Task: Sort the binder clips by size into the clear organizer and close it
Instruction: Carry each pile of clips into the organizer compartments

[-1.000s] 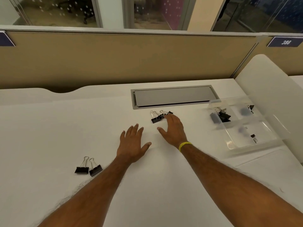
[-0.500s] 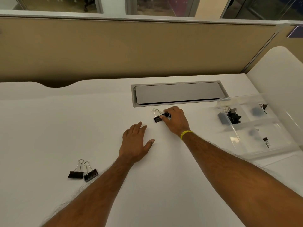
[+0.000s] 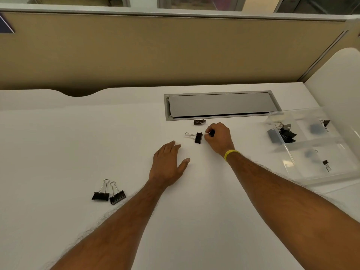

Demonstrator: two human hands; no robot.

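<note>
Since half a second ago the clips bunched under the right hand [image 3: 218,138] have spread: one loose clip [image 3: 199,122] lies at its 11 o'clock beside the grey hatch [image 3: 220,104], a second clip [image 3: 198,137] at its 9 o'clock, and its fingers curl round a held clip [image 3: 212,132]. The left hand [image 3: 169,164] lies flat on the counter [image 3: 58,152], fingers straight, holding nothing. The clear organizer [image 3: 272,114] stands open at 3 o'clock. Best, I judge, to pinch the black body firmly, lift clear, and match its size against the clip pile [image 3: 286,133] before dropping. A clip pair [image 3: 109,196] waits at 7 o'clock.
</note>
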